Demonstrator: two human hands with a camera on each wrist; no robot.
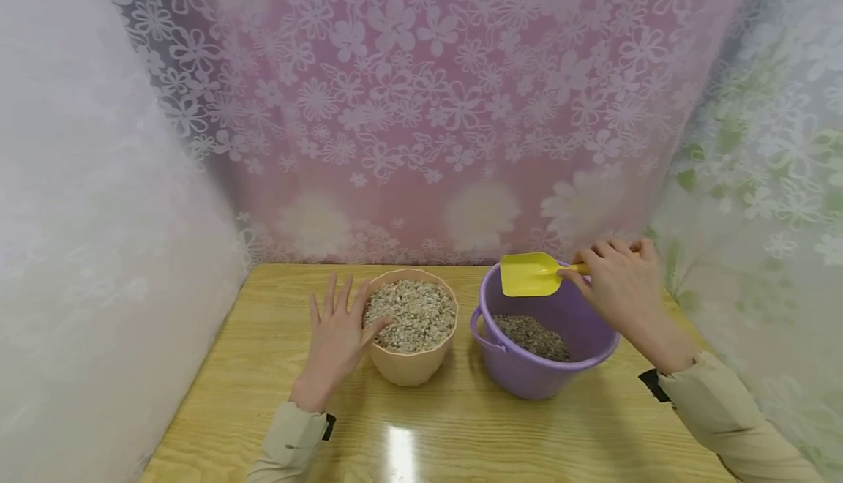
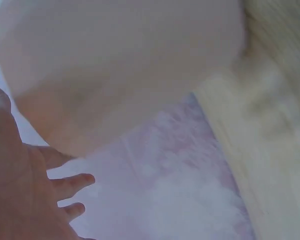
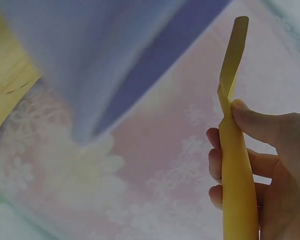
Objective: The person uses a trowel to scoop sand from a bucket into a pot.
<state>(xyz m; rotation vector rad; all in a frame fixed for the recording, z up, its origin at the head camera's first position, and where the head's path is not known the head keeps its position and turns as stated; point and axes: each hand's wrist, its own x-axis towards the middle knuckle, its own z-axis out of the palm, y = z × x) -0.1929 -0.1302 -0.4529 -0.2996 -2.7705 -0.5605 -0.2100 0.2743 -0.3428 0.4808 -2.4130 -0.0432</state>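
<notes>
A peach faceted pot (image 1: 410, 369), filled near its rim with pale gravel (image 1: 415, 315), stands on the table. At its left side my left hand (image 1: 337, 337) has its fingers spread, with the thumb reaching over the rim. In the left wrist view the pot's wall (image 2: 120, 65) looms close beside those straight fingers. My right hand (image 1: 619, 282) grips a yellow shovel (image 1: 529, 275) by its handle, thumb along the neck. The blade is above the rim of a purple bucket (image 1: 533, 380), which has darker gravel (image 1: 532, 337) at its bottom.
Both containers stand on a wooden table (image 1: 369, 446), the bucket to the right of the pot. A pink flowered curtain (image 1: 408, 117) hangs behind the table. Pale sheets (image 1: 99, 212) close off the left and right sides. The bucket's side handle (image 1: 484, 333) points toward the pot.
</notes>
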